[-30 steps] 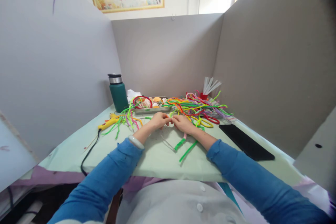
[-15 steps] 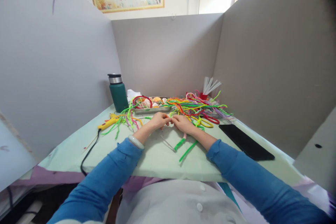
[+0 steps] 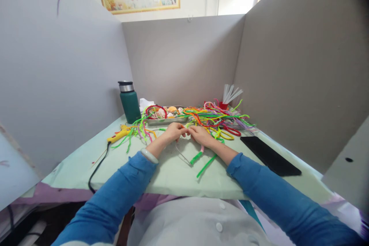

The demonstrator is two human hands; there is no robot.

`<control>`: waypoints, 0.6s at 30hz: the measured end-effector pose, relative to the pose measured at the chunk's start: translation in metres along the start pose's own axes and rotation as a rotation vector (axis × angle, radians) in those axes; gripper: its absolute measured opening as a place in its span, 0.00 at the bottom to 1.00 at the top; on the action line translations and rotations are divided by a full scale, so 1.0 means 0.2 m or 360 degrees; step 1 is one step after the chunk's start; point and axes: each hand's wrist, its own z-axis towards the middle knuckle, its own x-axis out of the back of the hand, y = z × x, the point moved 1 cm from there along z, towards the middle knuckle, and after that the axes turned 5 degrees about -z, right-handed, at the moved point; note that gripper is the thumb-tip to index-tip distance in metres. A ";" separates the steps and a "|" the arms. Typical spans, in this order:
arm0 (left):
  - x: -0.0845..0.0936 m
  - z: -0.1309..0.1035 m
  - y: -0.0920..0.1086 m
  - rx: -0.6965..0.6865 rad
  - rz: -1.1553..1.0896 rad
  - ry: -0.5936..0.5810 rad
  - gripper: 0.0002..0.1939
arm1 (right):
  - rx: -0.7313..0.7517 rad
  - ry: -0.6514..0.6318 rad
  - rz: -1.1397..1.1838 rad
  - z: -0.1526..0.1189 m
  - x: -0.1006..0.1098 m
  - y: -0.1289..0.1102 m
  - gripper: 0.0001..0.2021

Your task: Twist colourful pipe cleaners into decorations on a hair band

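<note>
Near the middle of the table, my left hand and my right hand meet at the fingertips, both closed in a pinch. What they pinch is too small and hidden to name. A thin wire hangs below my left hand and runs down to a green wrapped piece. A pink section joins that piece to the area under my right hand. A green pipe cleaner lies on the table beside my right forearm.
A metal tray of shells stands behind my hands, with a pile of pipe cleaners to its right. A green bottle and yellow glue gun are left. A black flat object lies right. Tall panels surround the table.
The thin wire and the green wrapped piece have shifted slightly to the left. My hands have barely moved and remain pinched together.
</note>
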 end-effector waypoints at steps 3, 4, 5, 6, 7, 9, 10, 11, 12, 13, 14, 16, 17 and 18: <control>0.00 0.00 0.00 0.0007 0.0019 0.0038 0.17 | 0.0002 0.0017 0.0028 0.00 0.00 0.00 0.14; 0.00 0.00 0.00 0.0012 0.0023 0.0050 0.17 | -0.0003 0.0022 0.0040 0.00 0.00 -0.01 0.14; 0.00 0.00 0.00 0.0016 0.0027 0.0061 0.17 | -0.0009 0.0023 0.0054 0.00 0.00 0.00 0.14; 0.00 0.00 0.00 0.0020 0.0027 0.0071 0.16 | -0.0016 0.0023 0.0069 0.00 0.00 0.00 0.14; 0.00 0.00 0.00 0.0021 0.0025 0.0076 0.16 | -0.0021 0.0019 0.0083 0.00 0.00 0.00 0.14; 0.00 0.01 0.00 0.0031 0.0009 0.0078 0.16 | -0.0024 0.0010 0.0105 0.00 -0.01 0.00 0.14; 0.00 0.01 -0.01 0.0041 -0.0009 0.0078 0.16 | -0.0021 0.0006 0.0113 0.00 -0.01 0.00 0.14; 0.00 0.01 -0.01 0.0052 -0.0031 0.0074 0.15 | -0.0015 0.0006 0.0116 0.00 -0.01 0.01 0.14; 0.00 0.01 -0.01 0.0062 -0.0053 0.0070 0.15 | -0.0009 0.0007 0.0116 0.00 -0.01 0.00 0.14; 0.00 0.01 -0.01 0.0069 -0.0076 0.0066 0.15 | -0.0003 0.0006 0.0114 0.00 -0.01 0.00 0.15; 0.00 0.01 -0.01 0.0074 -0.0097 0.0058 0.15 | 0.0002 0.0005 0.0112 0.00 0.00 0.00 0.15; 0.00 0.00 -0.01 0.0078 -0.0140 0.0043 0.16 | 0.0013 0.0000 0.0112 0.00 0.00 -0.01 0.14; 0.00 0.00 -0.01 0.0079 -0.0162 0.0042 0.16 | 0.0021 -0.0003 0.0117 -0.01 0.00 -0.01 0.14; 0.00 0.00 -0.01 0.0082 -0.0184 0.0045 0.16 | 0.0029 -0.0006 0.0127 -0.01 0.00 -0.01 0.14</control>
